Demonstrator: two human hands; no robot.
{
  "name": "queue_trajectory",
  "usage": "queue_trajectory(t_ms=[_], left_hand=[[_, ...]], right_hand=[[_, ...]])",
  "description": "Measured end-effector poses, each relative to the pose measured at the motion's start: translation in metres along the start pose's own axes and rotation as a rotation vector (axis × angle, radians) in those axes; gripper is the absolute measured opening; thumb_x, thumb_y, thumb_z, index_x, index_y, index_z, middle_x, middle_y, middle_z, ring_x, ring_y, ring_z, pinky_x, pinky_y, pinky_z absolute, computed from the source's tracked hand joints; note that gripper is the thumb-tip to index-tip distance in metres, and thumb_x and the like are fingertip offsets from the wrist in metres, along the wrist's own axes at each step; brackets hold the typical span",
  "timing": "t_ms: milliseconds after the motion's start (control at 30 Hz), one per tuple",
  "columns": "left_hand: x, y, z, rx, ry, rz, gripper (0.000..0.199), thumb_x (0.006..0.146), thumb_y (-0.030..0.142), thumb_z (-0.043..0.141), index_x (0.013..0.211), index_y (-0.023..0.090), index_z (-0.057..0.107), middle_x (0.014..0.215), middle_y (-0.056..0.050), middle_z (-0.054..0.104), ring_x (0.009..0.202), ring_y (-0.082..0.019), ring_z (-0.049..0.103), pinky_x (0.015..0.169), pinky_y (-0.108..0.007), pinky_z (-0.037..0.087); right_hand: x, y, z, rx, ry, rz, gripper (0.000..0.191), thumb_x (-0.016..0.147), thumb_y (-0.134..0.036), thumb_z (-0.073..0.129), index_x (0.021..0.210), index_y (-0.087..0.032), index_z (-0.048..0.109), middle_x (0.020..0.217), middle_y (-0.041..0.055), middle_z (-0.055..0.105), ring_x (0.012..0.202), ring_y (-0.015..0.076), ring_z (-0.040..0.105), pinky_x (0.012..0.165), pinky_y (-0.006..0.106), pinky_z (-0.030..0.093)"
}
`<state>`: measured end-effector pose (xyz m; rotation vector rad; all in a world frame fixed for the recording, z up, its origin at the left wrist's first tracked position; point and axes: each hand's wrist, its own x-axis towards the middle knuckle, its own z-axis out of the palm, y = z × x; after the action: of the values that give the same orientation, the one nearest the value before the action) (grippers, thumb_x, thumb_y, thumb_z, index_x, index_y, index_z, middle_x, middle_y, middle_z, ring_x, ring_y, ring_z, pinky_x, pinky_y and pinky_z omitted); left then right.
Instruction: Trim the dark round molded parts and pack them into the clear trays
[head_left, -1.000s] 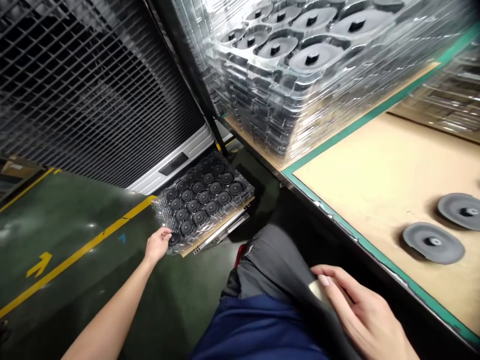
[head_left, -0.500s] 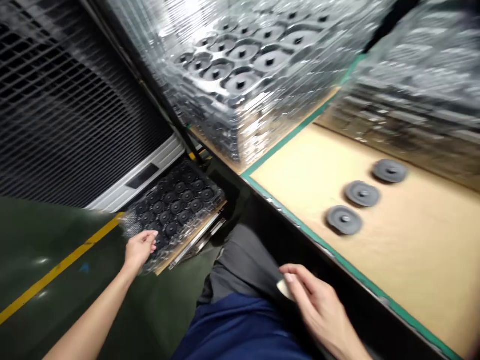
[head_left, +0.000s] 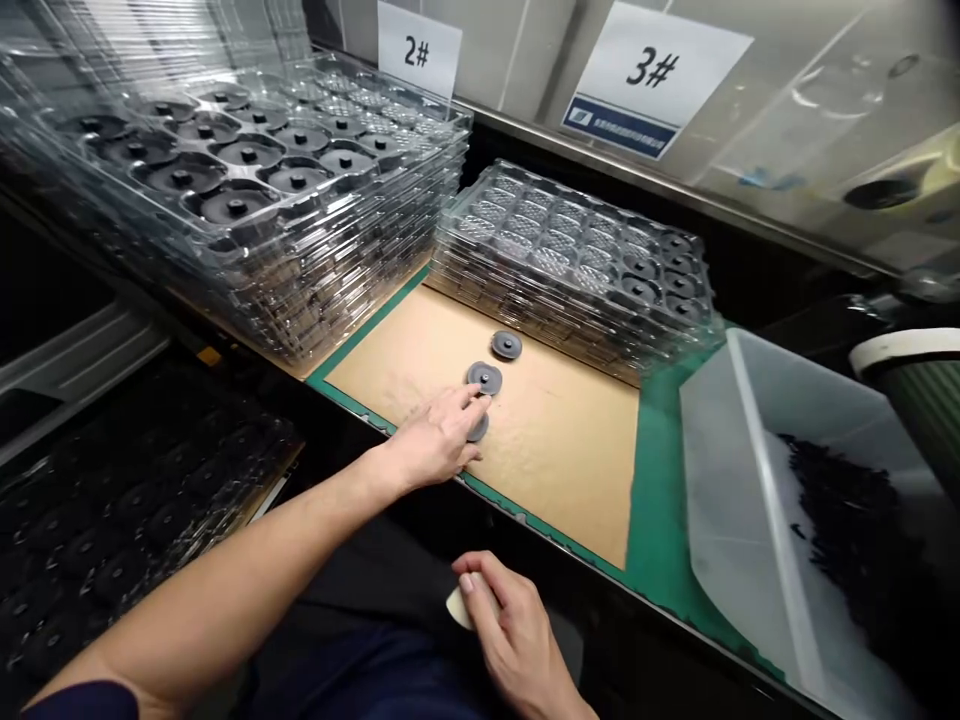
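Three dark grey round discs, each with a raised centre hub, lie in a slanting row on the brown board: the far disc point(head_left: 507, 345), the middle disc point(head_left: 485, 378) and the near disc point(head_left: 478, 429). My left hand point(head_left: 435, 437) reaches over the near disc, its fingers apart around it and hiding part of it. Whether the fingertips touch it I cannot tell. Lower down, in front of my body, my right hand point(head_left: 517, 630) is closed on a small cream-coloured piece point(head_left: 460, 606) whose kind does not show.
Clear plastic trays of discs point(head_left: 225, 240) are stacked at the left. Another tray stack point(head_left: 562, 290) stands behind the brown board point(head_left: 570, 470). A translucent bin point(head_left: 720, 500) with small black pieces sits at the right. Below left lies a dark disc-filled tray point(head_left: 135, 510).
My left hand has left the low tray and moved up and right to the near disc, its fingers spreading. The view has swung right. My right hand still holds the cream piece.
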<state>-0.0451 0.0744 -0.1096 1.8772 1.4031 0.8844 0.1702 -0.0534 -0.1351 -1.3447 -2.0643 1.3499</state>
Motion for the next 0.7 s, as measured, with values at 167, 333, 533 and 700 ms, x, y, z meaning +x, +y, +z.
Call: queue_trajectory(t_ms=[167,333,533,700], left_hand=[[0.002,0.002,0.005,0.006,-0.084,0.003,0.052,0.079,0.006,0.071,0.127,0.025,0.072,0.126,-0.011,0.066,0.129,-0.033,0.057,0.118,-0.053,0.042],[-0.034,0.020,0.017,-0.159,0.089,-0.221,0.038,0.093,0.040,0.071,0.126,0.022,0.071,0.114,-0.009,0.065,0.096,-0.024,0.067,0.095,-0.041,0.057],[-0.098,0.037,0.036,-0.462,0.122,-0.513,0.047,0.103,0.061,0.051,0.100,0.017,0.066,0.091,-0.007,0.070,0.078,-0.021,0.072,0.068,-0.032,0.065],[-0.128,0.034,0.015,-0.733,0.077,-0.625,0.052,0.096,0.057,0.067,0.132,0.019,0.070,0.125,-0.012,0.075,0.109,-0.029,0.074,0.088,-0.036,0.066]], right_hand=[[-0.014,0.011,-0.001,0.009,0.118,0.034,0.036,0.111,-0.046,0.044,0.112,-0.022,0.071,0.077,0.0004,0.067,0.064,0.0154,0.063,0.061,0.025,0.049],[0.006,0.002,-0.002,0.013,0.364,-0.179,0.031,0.110,-0.030,0.049,0.137,-0.021,0.063,0.104,0.0065,0.075,0.090,0.0180,0.074,0.084,0.027,0.058],[0.028,-0.021,-0.006,-0.068,0.355,-0.317,0.017,0.106,-0.028,0.058,0.112,-0.017,0.069,0.088,0.0061,0.070,0.076,0.0180,0.065,0.071,0.029,0.051],[0.031,-0.027,-0.009,0.461,0.072,0.084,0.043,0.103,-0.052,0.058,0.079,-0.017,0.064,0.069,-0.0004,0.055,0.061,0.0115,0.046,0.056,0.024,0.036]])
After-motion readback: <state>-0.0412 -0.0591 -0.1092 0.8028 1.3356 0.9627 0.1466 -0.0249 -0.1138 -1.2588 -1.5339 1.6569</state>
